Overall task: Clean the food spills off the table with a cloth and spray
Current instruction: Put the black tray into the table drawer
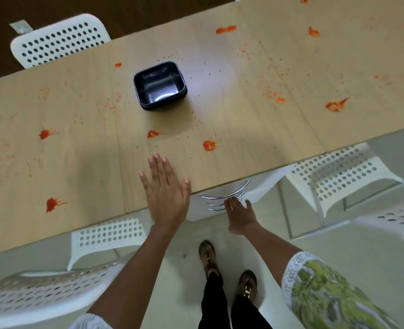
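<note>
Head view
Left hand (165, 193): flat over the near edge of the table (232, 96), palm down, fingers (157, 166) straight and slightly apart, thumb spread out toward the right; holding nothing. Touching the wood or just above it: cannot tell.
Right hand (240, 216): lower than the tabletop, beyond the table edge, fingers loosely apart and empty, tips near the curved chrome handles (224, 197) of a white unit under the table.
Table: light wood, long axis running from lower left to upper right across the view, near edge passing under the left palm.
Red spills (209, 145): scattered across the whole top. Nearest ones just ahead of the left fingertips, one slightly left of them, one ahead and to the right. Two more well off to the left of the left hand, others far ahead and right near the far edge. Fine red specks all between.
Spill direction: several blots with streaks trailing to the right; the one far right drawn out into a point aimed up and right.
Black square dish (160, 85): well ahead of the left fingers, upright, empty inside, glossy.
White perforated chairs (58, 41): one past the far edge, others on the near side flanking both arms.
Cloth and spray: not seen.
Floor: pale tiles, two sandalled feet (208, 255) below the hands.
</note>
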